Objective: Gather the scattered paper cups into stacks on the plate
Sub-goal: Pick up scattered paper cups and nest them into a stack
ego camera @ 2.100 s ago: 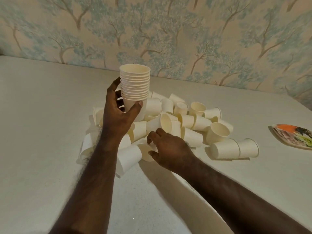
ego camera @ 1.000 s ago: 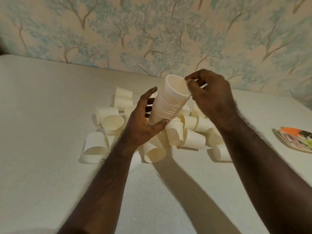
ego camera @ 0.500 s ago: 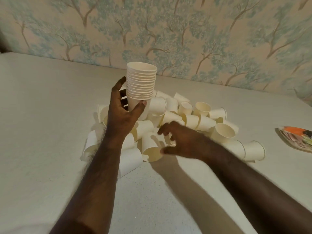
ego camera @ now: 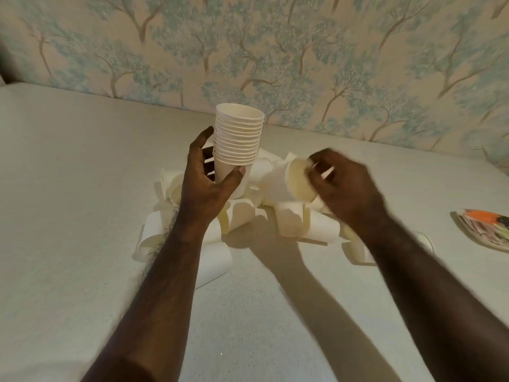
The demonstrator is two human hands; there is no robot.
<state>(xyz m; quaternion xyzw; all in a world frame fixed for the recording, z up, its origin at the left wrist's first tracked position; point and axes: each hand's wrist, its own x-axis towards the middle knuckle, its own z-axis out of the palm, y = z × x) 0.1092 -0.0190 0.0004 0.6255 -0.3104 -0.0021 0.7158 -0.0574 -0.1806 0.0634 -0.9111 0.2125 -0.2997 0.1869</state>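
Your left hand (ego camera: 205, 186) has the stack of nested cups (ego camera: 237, 139) upright, thumb on the near side and fingers curled round the far side of the bottom cup. Gripping low like that leaves the open mouth at the top free, which looks like the point: it's ready to take another one. Your right hand (ego camera: 344, 186) is pinching a single cup (ego camera: 286, 183) by its rim, tipped on its side with the mouth facing you (a bit blurred, so I can't tell exactly which fingers have it). It's just to the right of the stack and lower than its top, so I'd say you need to turn it base-down and lift it over the mouth before it drops in.

Below both hands, the loose cups (ego camera: 292, 221) lie heaped on the table (ego camera: 68, 188), mostly on their sides, some hidden under your arms. The plate (ego camera: 462, 226), colourful and cut off by the frame, sits well apart at the far right edge with no cups on it yet, so by my reckoning the stack is being built in the air first and delivered afterwards.
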